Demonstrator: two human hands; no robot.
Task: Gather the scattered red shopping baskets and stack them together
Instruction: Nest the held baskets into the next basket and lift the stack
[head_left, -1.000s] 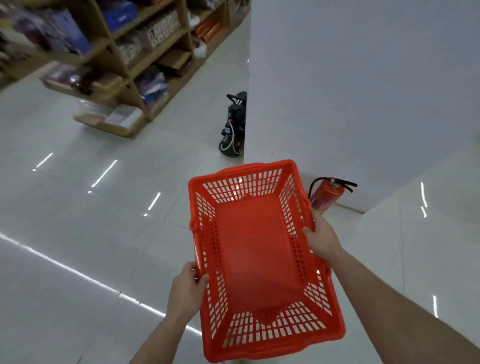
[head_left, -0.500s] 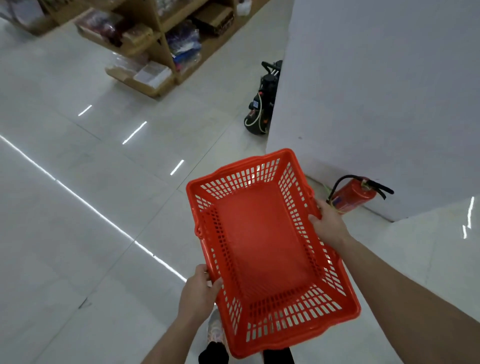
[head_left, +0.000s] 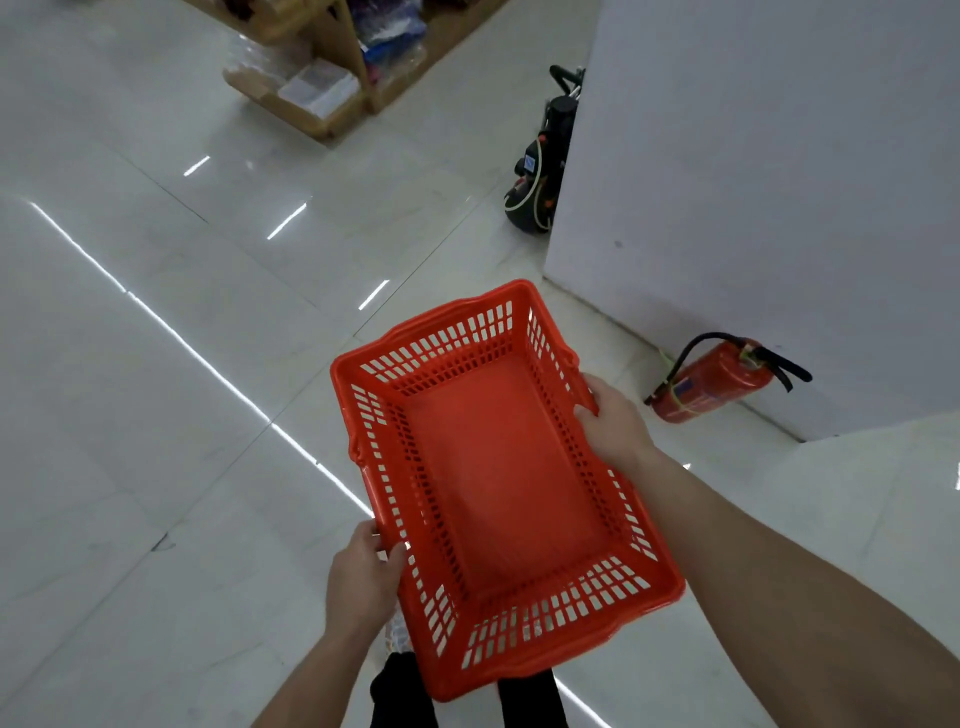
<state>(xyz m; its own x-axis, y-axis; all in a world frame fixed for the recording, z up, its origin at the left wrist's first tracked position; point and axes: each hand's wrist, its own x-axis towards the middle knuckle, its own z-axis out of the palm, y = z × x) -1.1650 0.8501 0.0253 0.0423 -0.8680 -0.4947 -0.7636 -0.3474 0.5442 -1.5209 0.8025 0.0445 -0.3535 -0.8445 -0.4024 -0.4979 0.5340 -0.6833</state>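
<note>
Carrying one red shopping basket (head_left: 498, 488) in front of me, I see it held above a pale tiled floor (head_left: 156, 415), open side up and empty. No other basket shows anywhere in view, and no stack is visible either, so I judge the gathering is at an early or middle stage: this one is picked up, but it has not yet been nested with any others, and where the pile will be I cannot tell.

My left hand (head_left: 363, 577) curls closed around the rim of the basket's left long side, near the corner closest to me, thumb over the edge. My right hand (head_left: 613, 421) clasps the opposite long rim, farther from me, fingers wrapped down over the edge. Both hands grip firmly; neither is loose or open. The basket tilts slightly, its far end angled away to the right.

Ahead on the right, a red fire extinguisher (head_left: 711, 379) leans at the foot of a white wall (head_left: 779, 182). Wooden shelving (head_left: 332, 78) stands farther off, top left.
</note>
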